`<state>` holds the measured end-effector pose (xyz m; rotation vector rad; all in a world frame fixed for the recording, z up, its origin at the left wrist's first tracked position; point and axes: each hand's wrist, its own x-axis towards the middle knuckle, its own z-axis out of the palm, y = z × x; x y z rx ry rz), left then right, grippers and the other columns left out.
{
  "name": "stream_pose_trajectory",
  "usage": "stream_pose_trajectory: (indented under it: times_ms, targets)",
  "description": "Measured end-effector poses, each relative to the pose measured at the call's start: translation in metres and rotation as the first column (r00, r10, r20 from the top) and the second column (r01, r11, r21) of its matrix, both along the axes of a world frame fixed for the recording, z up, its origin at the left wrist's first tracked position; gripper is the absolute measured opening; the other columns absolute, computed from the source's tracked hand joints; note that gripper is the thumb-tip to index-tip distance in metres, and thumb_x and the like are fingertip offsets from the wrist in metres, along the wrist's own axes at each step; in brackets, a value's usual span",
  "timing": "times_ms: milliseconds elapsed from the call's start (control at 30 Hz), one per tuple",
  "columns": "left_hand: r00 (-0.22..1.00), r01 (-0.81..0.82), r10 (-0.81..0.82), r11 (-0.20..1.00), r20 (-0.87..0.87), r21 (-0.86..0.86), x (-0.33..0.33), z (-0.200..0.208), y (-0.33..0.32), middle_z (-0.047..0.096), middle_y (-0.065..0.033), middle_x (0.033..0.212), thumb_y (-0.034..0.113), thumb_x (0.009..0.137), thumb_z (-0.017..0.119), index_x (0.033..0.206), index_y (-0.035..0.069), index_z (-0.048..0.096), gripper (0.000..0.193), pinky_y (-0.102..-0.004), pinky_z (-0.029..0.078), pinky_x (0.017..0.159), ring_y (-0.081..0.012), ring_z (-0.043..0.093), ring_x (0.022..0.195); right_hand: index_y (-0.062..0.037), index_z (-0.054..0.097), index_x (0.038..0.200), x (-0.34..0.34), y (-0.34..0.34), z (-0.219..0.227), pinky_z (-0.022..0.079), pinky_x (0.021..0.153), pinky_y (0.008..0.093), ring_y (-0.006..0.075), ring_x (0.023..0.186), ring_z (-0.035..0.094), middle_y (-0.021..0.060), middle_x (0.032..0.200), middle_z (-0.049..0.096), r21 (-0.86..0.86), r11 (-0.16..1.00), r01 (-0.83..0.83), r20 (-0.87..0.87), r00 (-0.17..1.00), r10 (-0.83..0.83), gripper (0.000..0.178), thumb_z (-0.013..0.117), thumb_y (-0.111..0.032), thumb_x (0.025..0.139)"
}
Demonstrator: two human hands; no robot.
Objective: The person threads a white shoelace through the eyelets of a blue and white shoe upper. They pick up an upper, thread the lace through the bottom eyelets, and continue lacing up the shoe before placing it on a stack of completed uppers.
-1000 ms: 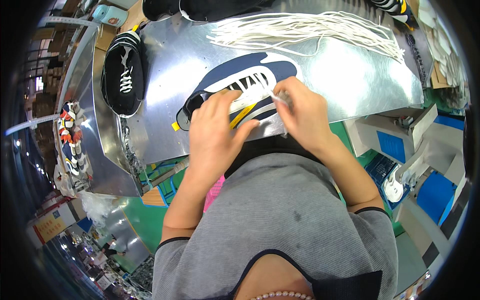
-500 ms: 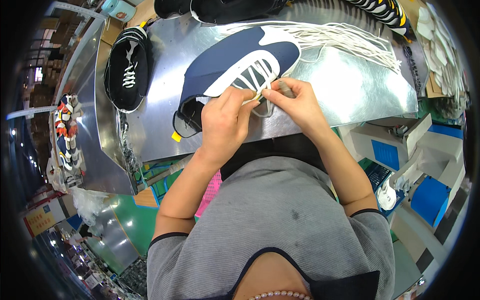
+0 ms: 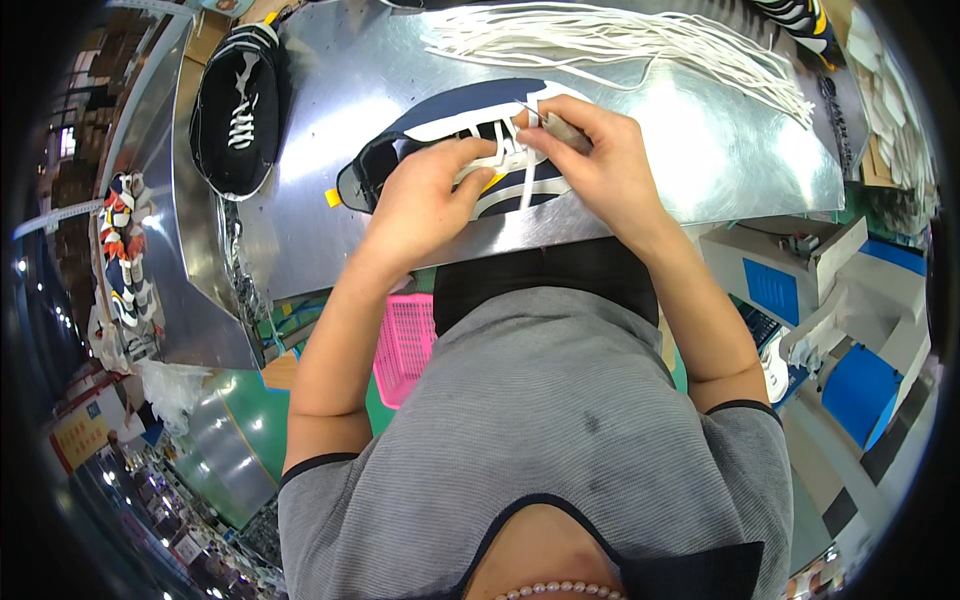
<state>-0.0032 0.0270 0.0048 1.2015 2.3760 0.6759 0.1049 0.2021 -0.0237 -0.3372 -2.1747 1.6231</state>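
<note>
Lacing is apparently advancing, right hand (image 3: 598, 150), gripping a thin-tipped tool (image 3: 566, 133), shifting farther across the navy sneaker (image 3: 470, 100), curled left hand (image 3: 428, 195) steadying it.

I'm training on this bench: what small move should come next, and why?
I'd probably bring the left hand across to the hanging white lace and lift it toward the small handled tool. The lace dangles over the near side of the navy-and-white sneaker, the right hand holds that tool over the sneaker, and the left hand is already close by.
</note>
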Motion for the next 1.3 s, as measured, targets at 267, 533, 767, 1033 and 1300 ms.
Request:
stream_pose_trajectory:
  times_ms: [267,533,767,1033,1300]
  targets:
    - [0.996,-0.087,0.086,0.995,0.027,0.048,0.012,-0.004,0.009,0.073,-0.0138,0.093,0.028,0.08,0.079,0.106,0.002,0.07,0.037,-0.0346,0.052,0.078,-0.0256,0.07,0.085,-0.005,0.07,0.1,-0.022,0.0,-0.024,0.049,0.059,0.0271,0.0153,0.063,0.062,0.0074,0.086,0.07,0.05,0.988,0.146,-0.188,0.973,-0.134,0.015,0.074,-0.012,0.088]
    - [0.934,-0.042,0.097,0.985,-0.343,0.165,0.017,-0.021,0.014,0.068,-0.0089,0.074,0.035,0.079,0.079,0.081,0.006,0.07,0.03,-0.0394,0.046,0.064,-0.0301,0.063,0.066,-0.002,0.051,0.107,0.011,0.0,-0.012,0.051,0.066,0.0354,0.0242,0.069,0.066,0.0121,0.081,0.069,-0.075,0.985,0.155,0.045,0.987,-0.152,0.031,0.071,-0.021,0.092]
    - [0.933,-0.018,0.079,0.985,-0.352,0.172,0.017,-0.022,0.015,0.066,-0.0085,0.072,0.032,0.079,0.079,0.078,0.006,0.07,0.027,-0.0388,0.044,0.061,-0.0295,0.062,0.063,-0.0024,0.047,0.121,0.055,-0.023,-0.004,0.05,0.065,0.0327,0.024,0.069,0.066,0.0123,0.084,0.069,-0.135,0.989,0.066,0.211,0.977,-0.037,0.034,0.066,-0.015,0.095]
    - [0.941,-0.008,0.076,0.979,-0.329,0.204,0.013,-0.023,0.015,0.066,-0.0099,0.071,0.03,0.079,0.078,0.077,0.006,0.071,0.026,-0.0394,0.044,0.059,-0.0302,0.063,0.062,-0.0024,0.051,0.107,0.054,-0.025,-0.01,0.052,0.064,0.0363,0.0286,0.075,0.071,0.0153,0.086,0.072,-0.004,1.0,0.02,0.178,0.984,-0.019,0.022,0.066,-0.012,0.095]
    - [0.952,0.023,0.055,0.968,-0.301,0.248,0.012,-0.027,0.014,0.066,-0.01,0.071,0.028,0.076,0.081,0.078,0.004,0.07,0.027,-0.0381,0.045,0.057,-0.0289,0.063,0.06,0.003,0.053,0.102,0.046,-0.021,-0.015,0.054,0.065,0.0363,0.0299,0.072,0.072,0.016,0.084,0.072,-0.059,0.997,0.046,0.255,0.966,-0.029,0.018,0.063,-0.01,0.094]
